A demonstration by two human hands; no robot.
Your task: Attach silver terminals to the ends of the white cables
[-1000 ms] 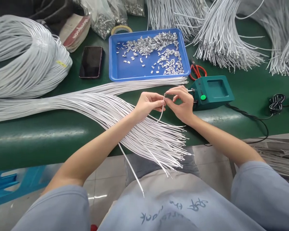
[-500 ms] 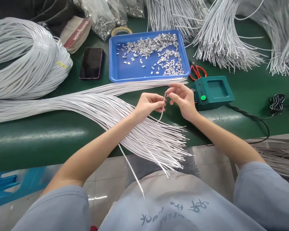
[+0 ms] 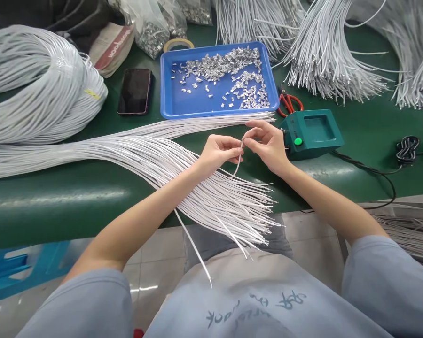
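Near the table's middle, my left hand (image 3: 216,154) pinches one white cable (image 3: 238,166) just below its tip, and the cable curves down toward the bundle. My right hand (image 3: 268,144) has thumb and fingers closed at the tip of that same cable; whether a small metal piece is between them is hidden. Under my left forearm a bundle of white cables (image 3: 183,164) fans out to the right over the table edge. Just behind my hands lies a second strand of cables (image 3: 197,126). A green device (image 3: 312,134) with a lit green button stands right of my right hand.
A blue tray (image 3: 193,112) holds many small metal pieces. Red-handled cutters (image 3: 291,104) lie beside it, a phone (image 3: 135,91) to its left. A large cable coil (image 3: 31,84) sits at left, more cable bundles (image 3: 334,51) at back right. A black cord (image 3: 377,173) trails at right.
The fingers of my right hand have closed in on the cable's tip, where they were a little apart before. My left hand keeps its pinch in nearly the same place.
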